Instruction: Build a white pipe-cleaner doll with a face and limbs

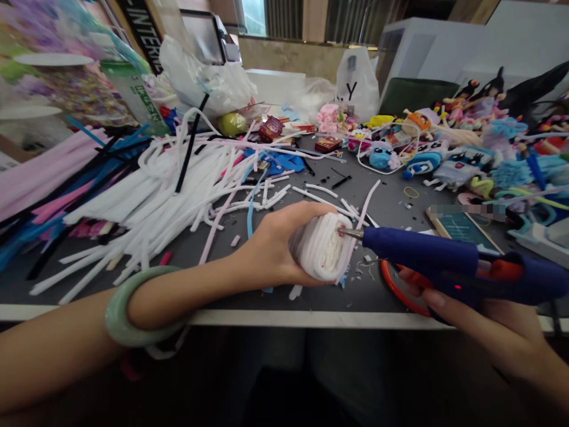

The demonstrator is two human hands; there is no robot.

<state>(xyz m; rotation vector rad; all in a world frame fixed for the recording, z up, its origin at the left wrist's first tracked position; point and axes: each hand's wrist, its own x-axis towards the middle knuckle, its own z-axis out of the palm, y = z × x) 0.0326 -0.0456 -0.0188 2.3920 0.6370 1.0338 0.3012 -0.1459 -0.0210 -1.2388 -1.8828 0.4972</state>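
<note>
My left hand (278,246) wraps round a thick white fuzzy bundle (326,249), which looks built up from rows of pipe cleaners. Its open end, with pale stuffing-like material inside, faces right. In my right hand (484,320) is a dark blue hot glue gun (418,249) with a lit red light. The metal nozzle (351,232) points left and meets the bundle's upper right edge, though I cannot tell whether glue is coming out. A pale pink pipe cleaner (367,201) slants up beside the bundle. A jade-coloured bangle (120,308) circles my left wrist.
White pipe cleaners (146,184) lie heaped at left, near pink ones (40,172). Fuzzy character dolls (462,166) crowd the right back. Red-handled scissors (391,281) appear partly hidden under the glue gun. A phone-like object (464,228) lies behind it. The table's pale front edge (267,318) runs below.
</note>
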